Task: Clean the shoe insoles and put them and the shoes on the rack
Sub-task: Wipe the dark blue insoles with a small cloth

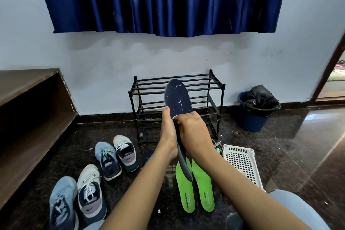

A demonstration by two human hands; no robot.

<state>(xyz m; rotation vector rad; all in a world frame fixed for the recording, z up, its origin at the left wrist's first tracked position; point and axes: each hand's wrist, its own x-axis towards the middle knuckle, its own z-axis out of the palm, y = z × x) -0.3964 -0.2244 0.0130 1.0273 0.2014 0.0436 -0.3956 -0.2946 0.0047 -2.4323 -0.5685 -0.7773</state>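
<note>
Both forearms reach forward and meet in front of the black shoe rack (149,87). Her or his left hand (169,132) stands on edge, thumb up, fingers wrapped behind a navy insole (178,97). Its toe end rises above both hands, flecked with white specks. Knuckles toward the camera, the right hand (195,132) curls over the insole's middle and grips it. Below the wrists, two green insoles (186,188) lie side by side on the dark floor (289,145), with four sneakers (89,192) to their left.

Dark floor (280,136) carries four shoes (107,160), green insoles (186,192), basket (242,162), rack (147,87), bin (252,119)
</note>
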